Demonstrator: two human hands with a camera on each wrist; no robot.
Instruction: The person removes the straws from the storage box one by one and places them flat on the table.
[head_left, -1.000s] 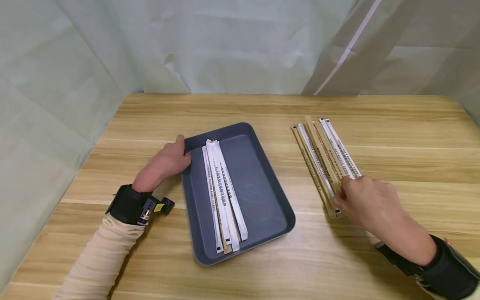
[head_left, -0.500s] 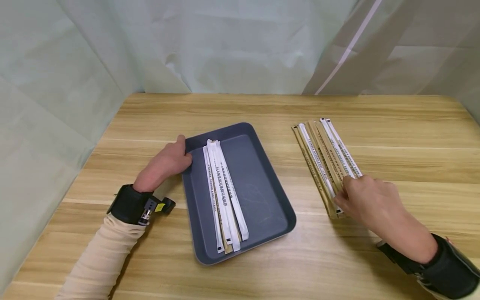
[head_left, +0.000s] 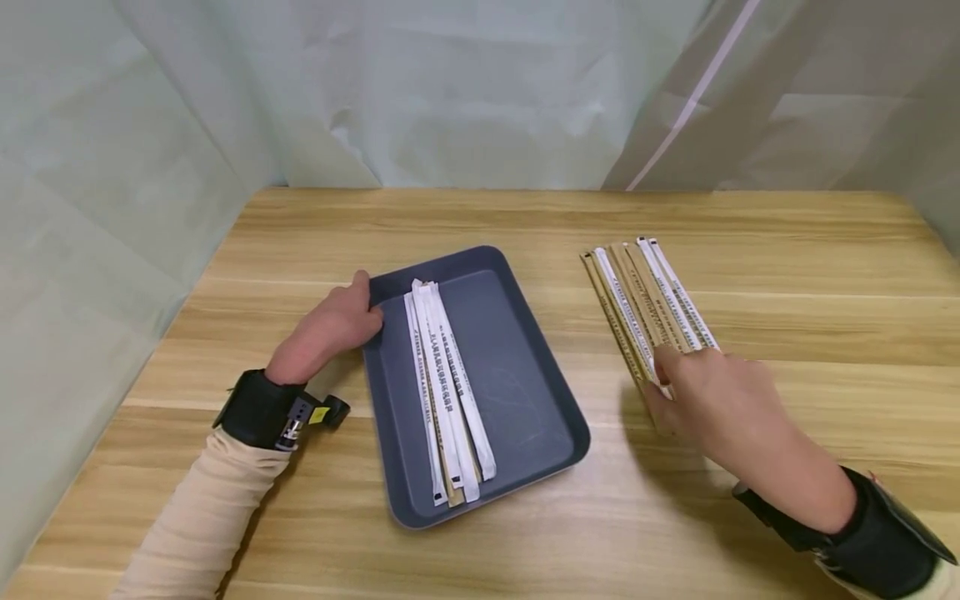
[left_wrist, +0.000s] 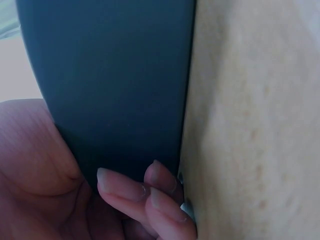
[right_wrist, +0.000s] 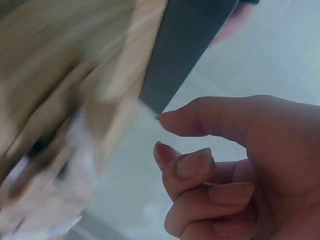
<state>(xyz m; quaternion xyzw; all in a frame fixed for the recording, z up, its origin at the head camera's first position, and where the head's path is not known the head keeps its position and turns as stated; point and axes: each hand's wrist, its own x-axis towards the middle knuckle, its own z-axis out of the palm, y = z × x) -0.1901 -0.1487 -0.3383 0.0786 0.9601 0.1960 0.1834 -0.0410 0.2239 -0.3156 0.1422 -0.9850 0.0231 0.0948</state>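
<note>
My left hand grips the upper left corner of a dark grey tray, its fingers pressed against the tray's outer wall in the left wrist view. Several paper-wrapped straws, mostly white with black print, lie lengthwise in the tray's left half. To the right, a row of brown and white wrapped straws lies slanted on the table. My right hand is over their near ends and hides them. In the right wrist view its thumb and forefinger stand apart with nothing between them, the other fingers loosely curled.
The wooden table runs back to a pale hanging sheet, which also rises along the left side. A strip of table separates the tray from the row of straws. Black bands with cameras sit on both wrists.
A brown straw that stuck out at the far end of the row has slid down level with the others. My right hand has since shifted slightly left. Left hand and tray stay put.
</note>
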